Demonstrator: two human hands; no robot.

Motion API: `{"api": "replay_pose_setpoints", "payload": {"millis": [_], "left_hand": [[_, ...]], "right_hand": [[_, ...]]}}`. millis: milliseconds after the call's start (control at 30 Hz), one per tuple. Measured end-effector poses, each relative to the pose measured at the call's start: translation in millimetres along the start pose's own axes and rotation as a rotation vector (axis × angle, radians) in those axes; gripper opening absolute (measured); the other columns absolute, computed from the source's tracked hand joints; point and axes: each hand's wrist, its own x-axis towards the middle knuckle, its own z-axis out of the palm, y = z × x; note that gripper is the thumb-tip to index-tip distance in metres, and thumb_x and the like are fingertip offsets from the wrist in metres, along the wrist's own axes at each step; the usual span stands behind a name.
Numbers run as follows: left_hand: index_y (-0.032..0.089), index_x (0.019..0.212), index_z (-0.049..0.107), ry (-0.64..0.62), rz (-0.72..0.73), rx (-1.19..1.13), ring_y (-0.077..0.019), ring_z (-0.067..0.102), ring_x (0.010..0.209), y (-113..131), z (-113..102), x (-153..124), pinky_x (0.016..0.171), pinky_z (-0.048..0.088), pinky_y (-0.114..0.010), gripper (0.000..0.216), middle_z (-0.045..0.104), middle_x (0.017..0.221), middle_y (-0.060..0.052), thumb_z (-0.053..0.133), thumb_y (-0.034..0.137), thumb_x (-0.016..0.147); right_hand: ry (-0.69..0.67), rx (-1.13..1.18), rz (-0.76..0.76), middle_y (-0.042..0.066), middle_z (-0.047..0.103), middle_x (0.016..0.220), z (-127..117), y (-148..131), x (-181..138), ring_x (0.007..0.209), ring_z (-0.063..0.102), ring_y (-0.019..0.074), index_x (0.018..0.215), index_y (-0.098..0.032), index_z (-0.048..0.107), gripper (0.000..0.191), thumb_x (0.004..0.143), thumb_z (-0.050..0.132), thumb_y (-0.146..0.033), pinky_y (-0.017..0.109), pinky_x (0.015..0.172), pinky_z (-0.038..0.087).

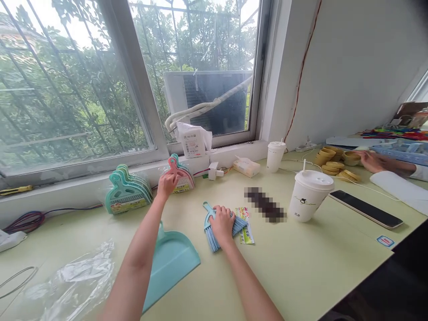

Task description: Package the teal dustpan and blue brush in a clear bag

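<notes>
Brush under right hand

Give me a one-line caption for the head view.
Left hand reaches the pink brush set; right hand presses a blue brush beside a teal dustpan.

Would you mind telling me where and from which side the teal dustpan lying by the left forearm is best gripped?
Probably by its narrow handle, which points away toward the window, coming from above on the far side. The dustpan lies flat with its wide pan toward the viewer and partly under the left forearm, so the handle looks like the easiest part to close fingers around.
</notes>
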Motion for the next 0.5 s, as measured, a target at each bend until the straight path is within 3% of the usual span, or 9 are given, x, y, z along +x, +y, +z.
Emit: {"api": "replay_pose_setpoints", "payload": {"millis": [67,133,333,500], "left_hand": [[0.021,0.088,0.065,-0.164,0.105,-0.020,-0.0276,0.056,0.104,0.5,5.2,-2.3,0.093,0.041,-0.040,0.025,0.064,0.091,-0.012,0.045,0.035,0.085],[0.021,0.090,0.066,-0.218,0.141,-0.040,-0.0284,0.053,0.109,1.8,11.7,-3.1,0.092,0.043,-0.039,0.023,0.063,0.095,-0.013,0.050,0.035,0.081],[0.017,0.096,0.063,-0.187,0.110,0.035,-0.0295,0.052,0.110,0.5,27.5,-2.2,0.088,0.045,-0.040,0.022,0.060,0.104,-0.016,0.047,0.025,0.083],[0.017,0.103,0.061,-0.192,0.122,0.071,-0.0309,0.051,0.113,3.2,24.9,-3.8,0.089,0.044,-0.043,0.024,0.059,0.108,-0.018,0.049,0.022,0.082]], "right_hand": [[0.000,0.001,-0.004,0.009,0.064,0.103,0.0,0.1,-0.2,0.104,0.051,0.0250,0.103,-0.023,0.060,0.024,0.081,0.052,-0.019,0.041,0.098,0.024],[0.000,0.002,-0.006,0.009,0.064,0.103,-0.1,0.2,-0.4,0.104,0.051,0.0250,0.103,-0.023,0.060,0.024,0.081,0.052,-0.018,0.041,0.097,0.025],[0.002,-0.001,-0.008,0.008,0.065,0.102,-0.1,-0.7,-0.6,0.105,0.052,0.0251,0.103,-0.023,0.061,0.024,0.081,0.052,-0.019,0.042,0.100,0.024],[-0.008,-0.024,-0.006,0.009,0.065,0.104,-5.1,-3.0,-0.5,0.106,0.053,0.0255,0.103,-0.023,0.060,0.024,0.080,0.054,-0.018,0.043,0.100,0.024]]}}
